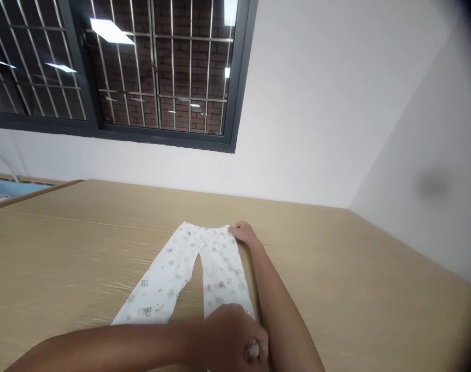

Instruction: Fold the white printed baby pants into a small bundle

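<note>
A small pair of white trousers (pixel 181 268) with little green prints lies flat on the wooden table (pixel 336 268), waistband far from me, legs spread toward me. My right hand (pixel 243 232) reaches out to the waistband's right corner and pinches it. My left hand (pixel 235 336) crosses in from the left and is closed on the cuff of the right leg, near the table's front.
A white wall rises behind the table, with a dark-framed barred window (pixel 142 72) at upper left. Another white wall closes the right side. A second table edge and something blue (pixel 10 187) show at far left.
</note>
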A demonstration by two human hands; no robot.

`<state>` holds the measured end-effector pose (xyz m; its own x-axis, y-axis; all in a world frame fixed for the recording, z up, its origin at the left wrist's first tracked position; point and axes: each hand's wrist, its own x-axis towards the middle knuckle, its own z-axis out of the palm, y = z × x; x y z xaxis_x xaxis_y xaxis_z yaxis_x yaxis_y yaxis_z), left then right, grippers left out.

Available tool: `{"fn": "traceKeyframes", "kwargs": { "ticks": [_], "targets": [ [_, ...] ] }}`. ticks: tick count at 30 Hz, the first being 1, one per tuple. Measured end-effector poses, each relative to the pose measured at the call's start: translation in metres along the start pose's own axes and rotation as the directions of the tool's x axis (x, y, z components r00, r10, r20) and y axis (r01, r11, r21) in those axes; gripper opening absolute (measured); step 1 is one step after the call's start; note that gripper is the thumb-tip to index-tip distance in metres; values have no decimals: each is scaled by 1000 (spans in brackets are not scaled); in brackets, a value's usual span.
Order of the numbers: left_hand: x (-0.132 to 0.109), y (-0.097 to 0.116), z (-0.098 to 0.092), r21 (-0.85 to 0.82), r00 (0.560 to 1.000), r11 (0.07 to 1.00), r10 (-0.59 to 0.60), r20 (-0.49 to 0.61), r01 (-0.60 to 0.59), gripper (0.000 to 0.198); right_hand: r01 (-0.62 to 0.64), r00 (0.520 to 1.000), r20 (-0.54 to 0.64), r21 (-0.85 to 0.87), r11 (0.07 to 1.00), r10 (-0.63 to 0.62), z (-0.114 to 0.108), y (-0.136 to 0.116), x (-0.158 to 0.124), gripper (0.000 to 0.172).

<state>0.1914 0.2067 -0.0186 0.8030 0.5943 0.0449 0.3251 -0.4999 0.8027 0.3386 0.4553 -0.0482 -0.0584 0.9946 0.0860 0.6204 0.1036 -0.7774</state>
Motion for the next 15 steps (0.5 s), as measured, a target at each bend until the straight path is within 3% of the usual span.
{"fn": "traceKeyframes", "kwargs": {
  "ticks": [4, 6, 8, 12, 15],
  "targets": [
    [-2, 3, 0, -185, 981, 980, 41, -191, -77, 11, 1, 1000, -15, 59, 998, 0, 0, -9, -3, 33],
    [-6, 10, -7, -326, 971, 944, -25, -238, -55, 6, 6, 1000, -21, 78, 997, -4, 0, -18, -7, 32],
    [-14, 17, -17, -492, 962, 870, -100, -255, -40, 18, 14, 999, -33, 90, 996, -11, -1, -28, -11, 29],
    [-49, 21, -35, -704, 935, 700, -156, -320, -124, 30, 32, 998, -55, 74, 997, -28, 1, -55, -11, 28],
    [-89, 16, -42, -751, 904, 644, -221, -367, -147, 37, 41, 998, -47, 17, 999, -41, 8, -86, 0, 31]
  ]
}}
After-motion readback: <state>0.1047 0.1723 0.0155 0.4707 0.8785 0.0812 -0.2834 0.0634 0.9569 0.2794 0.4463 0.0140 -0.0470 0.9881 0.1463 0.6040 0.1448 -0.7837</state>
